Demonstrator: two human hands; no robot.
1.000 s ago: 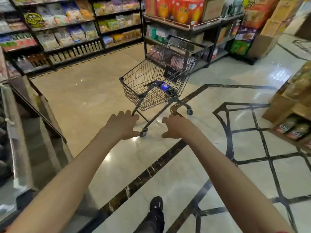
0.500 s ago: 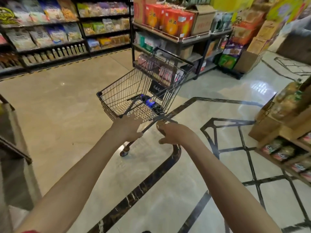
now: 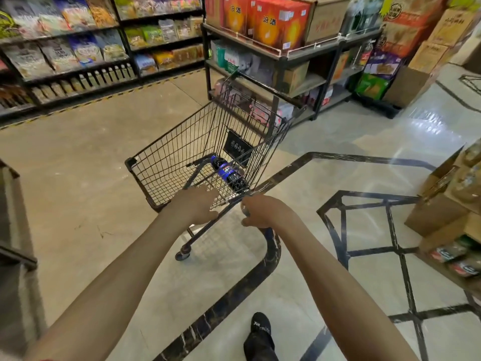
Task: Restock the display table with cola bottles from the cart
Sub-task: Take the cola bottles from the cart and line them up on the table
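1. The cart (image 3: 182, 162), a black wire one, stands on the pale floor (image 3: 91, 183) straight ahead of the person, with its handle end turned away from them.
2. A single cola bottle (image 3: 230, 175) with a blue label lies on its side on the bottom of the cart's basket, towards the near right corner.
3. The left hand (image 3: 194, 208) rests on the near edge of the cart's basket. Its fingers reach over the wire and the thumb sits underneath. They are blurred, so I cannot tell whether they close round it.
4. The right hand (image 3: 265, 212) grips the cart's near right frame bar, fingers curled tightly round it.
5. One wheel (image 3: 183, 254) of the cart shows below the left hand.
6. Just beyond the cart is a dark shelf rack (image 3: 299, 56) with orange boxes (image 3: 276, 24) on top.
7. Far left of the cart, wall shelves hold snack bags (image 3: 65, 50).
8. Nearer than the cart, a black shoe (image 3: 260, 332) steps beside a dark marble band (image 3: 229, 300) in the floor.
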